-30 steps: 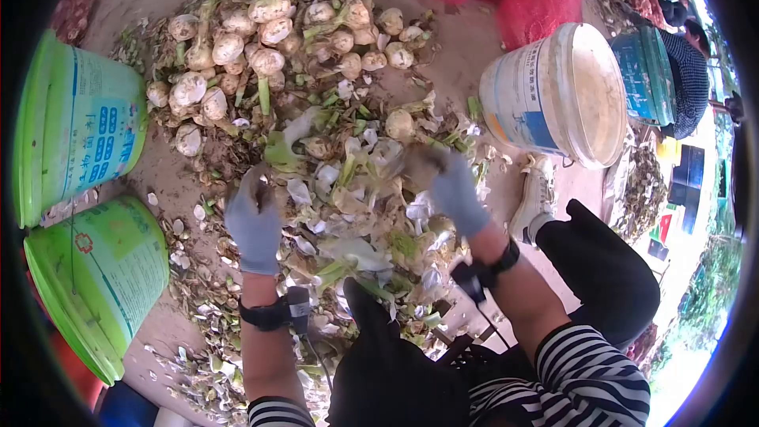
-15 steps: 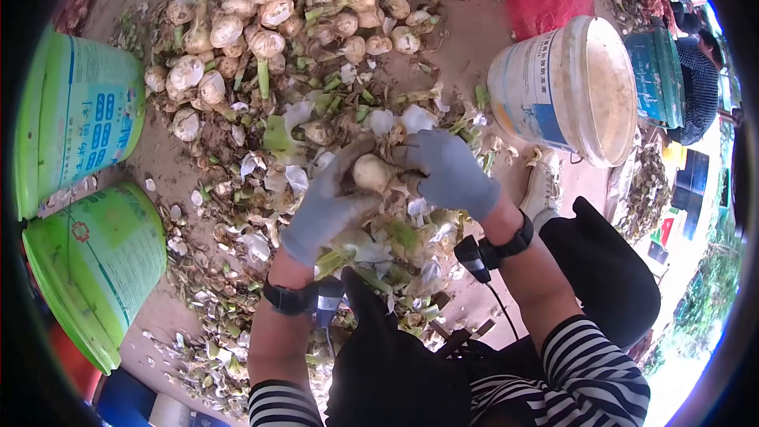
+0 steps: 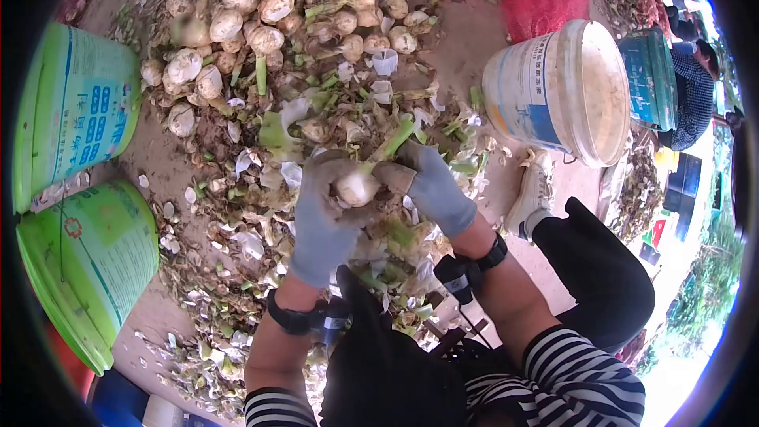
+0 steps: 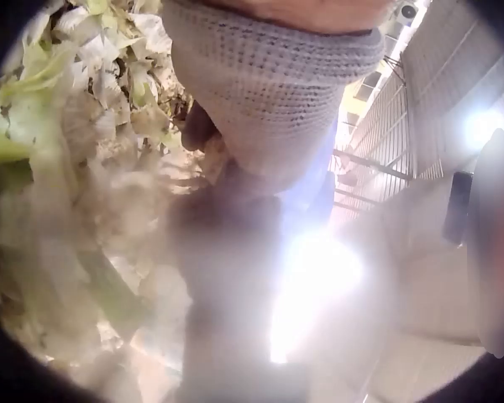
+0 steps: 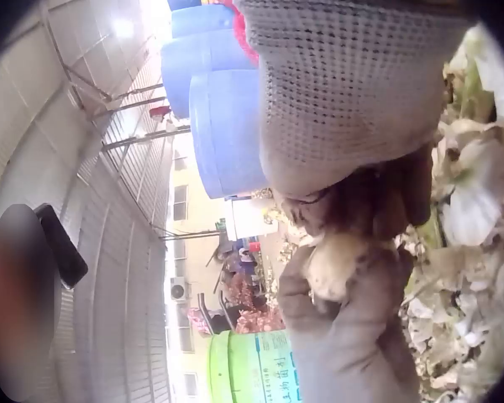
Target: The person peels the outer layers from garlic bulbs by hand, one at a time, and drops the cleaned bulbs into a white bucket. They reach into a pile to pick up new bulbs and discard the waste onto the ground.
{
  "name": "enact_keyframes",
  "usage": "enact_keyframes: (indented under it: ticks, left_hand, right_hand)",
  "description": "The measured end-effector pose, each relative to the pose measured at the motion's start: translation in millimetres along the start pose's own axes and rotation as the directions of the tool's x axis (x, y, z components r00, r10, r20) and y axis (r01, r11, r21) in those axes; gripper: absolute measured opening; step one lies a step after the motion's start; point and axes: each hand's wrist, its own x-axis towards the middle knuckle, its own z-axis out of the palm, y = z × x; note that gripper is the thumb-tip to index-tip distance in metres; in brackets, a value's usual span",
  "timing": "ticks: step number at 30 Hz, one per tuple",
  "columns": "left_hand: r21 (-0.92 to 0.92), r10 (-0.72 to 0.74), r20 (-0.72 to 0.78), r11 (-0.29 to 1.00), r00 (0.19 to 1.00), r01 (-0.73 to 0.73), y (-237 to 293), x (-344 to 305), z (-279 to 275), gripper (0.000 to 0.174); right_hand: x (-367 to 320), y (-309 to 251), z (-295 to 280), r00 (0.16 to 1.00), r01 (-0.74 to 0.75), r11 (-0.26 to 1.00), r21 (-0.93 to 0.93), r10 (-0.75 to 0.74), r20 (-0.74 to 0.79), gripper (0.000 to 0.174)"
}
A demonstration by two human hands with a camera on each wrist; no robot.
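In the head view a pale bulb [image 3: 357,188] with a green stalk [image 3: 393,141] is between two gloved hands. The left hand [image 3: 322,225] grips it from the left, fingers curled round its side. The right hand [image 3: 439,196] has its stained fingers bent against the bulb's right side, near the stalk's base. From the right wrist the same bulb [image 5: 334,265] shows between the left hand [image 5: 349,344] and the fingers of the right hand [image 5: 353,101]. Glare and blur cover much of the left wrist view, where the left glove [image 4: 269,101] shows but the bulb is unclear.
A pile of bulbs [image 3: 225,25] lies beyond the hands, with peelings [image 3: 237,245] around and below them. Two green buckets [image 3: 95,261] stand left, a white bucket [image 3: 553,95] right. Red netting [image 3: 545,0] lies behind; a shoe [image 3: 534,190] is at right.
The hands were apart one second ago, then came together around the bulb. Since then the bulb has turned so that its green stalk shows, pointing up and right.
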Motion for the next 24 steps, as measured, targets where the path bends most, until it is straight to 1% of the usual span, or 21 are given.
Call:
enact_keyframes:
  ticks: [2, 3, 4, 5, 6, 7, 8, 9, 11, 12, 14, 15, 16, 17, 18, 19, 20, 21, 22, 23, 24]
  left_hand:
    - [-0.175, -0.118, 0.043, 0.977, 0.992, 0.123, 1, -2, -4, 0.058]
    - [-0.179, -0.113, 0.037, 0.977, 0.993, 0.118, 1, -2, -5, 0.058]
    - [-0.444, -0.268, 0.124, 0.846, 0.955, 0.295, 1, -2, -6, 0.060]
    - [-0.649, -0.380, 0.253, 0.616, 0.890, 0.447, 0, -3, -7, 0.062]
    - [-0.651, -0.379, 0.249, 0.616, 0.891, 0.444, 2, -3, -10, 0.062]
    - [-0.795, -0.399, 0.353, 0.348, 0.846, 0.497, 5, -3, -15, 0.061]
    - [-0.856, -0.382, 0.461, 0.047, 0.801, 0.515, 7, -3, -17, 0.061]
    - [-0.856, -0.382, 0.461, 0.046, 0.801, 0.514, 7, -4, -16, 0.061]
    - [-0.831, -0.377, 0.341, 0.308, 0.861, 0.463, 5, -7, -10, 0.062]
    - [-0.832, -0.375, 0.340, 0.307, 0.863, 0.461, 3, -9, -10, 0.062]
    - [-0.790, -0.402, 0.347, 0.361, 0.847, 0.495, 0, -9, -10, 0.067]
    - [-0.796, -0.383, 0.345, 0.364, 0.857, 0.483, 0, -7, -14, 0.067]
    - [-0.837, -0.375, 0.425, 0.183, 0.824, 0.515, 2, -7, -20, 0.067]
    - [-0.842, -0.354, 0.506, -0.005, 0.787, 0.539, 4, -7, -23, 0.068]
    - [-0.839, -0.348, 0.522, -0.047, 0.779, 0.542, 7, -7, -24, 0.072]
    - [-0.840, -0.344, 0.522, -0.046, 0.780, 0.541, 6, -7, -18, 0.072]
    - [-0.700, -0.308, 0.231, 0.607, 0.923, 0.377, 1, -10, -8, 0.075]
    - [-0.205, -0.074, 0.020, 0.976, 0.997, 0.077, 4, -10, -3, 0.077]
    - [0.028, 0.037, -0.042, 0.999, 0.998, -0.036, 7, -8, -7, 0.076]
    - [0.031, 0.032, -0.039, 0.999, 0.999, -0.031, 11, -9, -8, 0.076]
    - [-0.355, -0.160, -0.017, 0.924, 0.987, 0.144, 15, -11, -7, 0.071]
  right_hand:
    - [1, 8, -6, 0.994, 0.055, 0.980, -0.192, -0.037, 0.099, 0.023]
    - [1, 10, -7, 0.994, 0.060, 0.978, -0.198, -0.041, 0.100, 0.023]
    - [0, 13, -7, 0.993, 0.104, 0.988, -0.115, -0.096, 0.074, 0.023]
    - [-1, 15, -7, 0.988, 0.149, 0.988, -0.031, -0.148, 0.042, 0.023]
    - [-1, 17, -6, 0.988, 0.151, 0.988, -0.034, -0.150, 0.045, 0.023]
    - [-1, 18, -5, 0.987, 0.149, 0.989, 0.015, -0.150, 0.056, 0.023]
    - [-1, 18, -4, 0.987, 0.145, 0.987, 0.065, -0.149, 0.064, 0.022]
    - [-1, 17, -2, 0.987, 0.145, 0.987, 0.064, -0.149, 0.065, 0.022]
    - [-1, 13, 0, 0.990, 0.041, 0.979, 0.198, -0.066, 0.122, 0.022]
    - [-2, 9, 4, 0.990, 0.043, 0.980, 0.195, -0.067, 0.121, 0.022]
    - [-3, -1, 6, 0.993, -0.085, 0.991, 0.101, 0.076, 0.086, 0.022]
    - [-3, 1, 5, 0.995, -0.068, 0.994, 0.090, 0.062, 0.075, 0.022]
    - [-4, 6, 4, 0.995, 0.083, 0.996, -0.028, -0.081, 0.060, 0.022]
    - [-4, 11, 1, 0.974, 0.226, 0.963, -0.145, -0.219, 0.064, 0.022]
    - [-5, 7, -1, 0.976, 0.210, 0.965, -0.155, -0.197, 0.090, 0.022]
    - [-6, 6, -2, 0.976, 0.212, 0.964, -0.157, -0.200, 0.088, 0.022]
    - [-7, 6, -2, 0.981, 0.192, 0.981, -0.038, -0.190, 0.045, 0.021]
    - [-9, 8, -1, 0.985, 0.171, 0.982, 0.084, -0.172, 0.004, 0.021]
    - [-11, 10, -1, 0.986, 0.165, 0.982, 0.087, -0.167, 0.007, 0.021]
    - [-10, 13, -2, 0.995, 0.091, 0.988, 0.128, -0.094, 0.016, 0.021]
    - [-11, 13, -2, 0.999, 0.015, 0.986, 0.168, -0.020, 0.027, 0.022]
